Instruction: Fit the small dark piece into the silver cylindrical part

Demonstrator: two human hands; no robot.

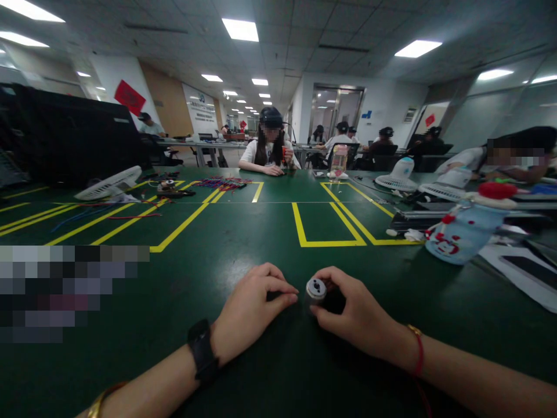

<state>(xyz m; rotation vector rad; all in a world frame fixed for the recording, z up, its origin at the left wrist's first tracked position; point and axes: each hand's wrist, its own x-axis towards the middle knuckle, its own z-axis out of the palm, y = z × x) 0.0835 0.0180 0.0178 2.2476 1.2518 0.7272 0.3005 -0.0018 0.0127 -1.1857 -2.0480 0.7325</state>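
Observation:
My right hand (pixel 354 306) has its thumb and fingers around a small cylindrical motor (pixel 316 288). The motor stands upright, its round silver end with dark spots facing up. To its left is my left hand (pixel 253 302), thumb and fingertips brought together in a pinch close to the motor but apart from it. Whatever may be between those fingertips is too small or hidden to name. Both hands are low over the green table top (pixel 209 267).
Yellow tape (pixel 333 244) marks the table. Red and blue wires (pixel 224 183) and a white fan (pixel 108 184) lie at the far left. At right are a light-blue cup (pixel 467 232), a phone (pixel 528 276) and more fans. A person (pixel 270 145) sits opposite; another leans in at right.

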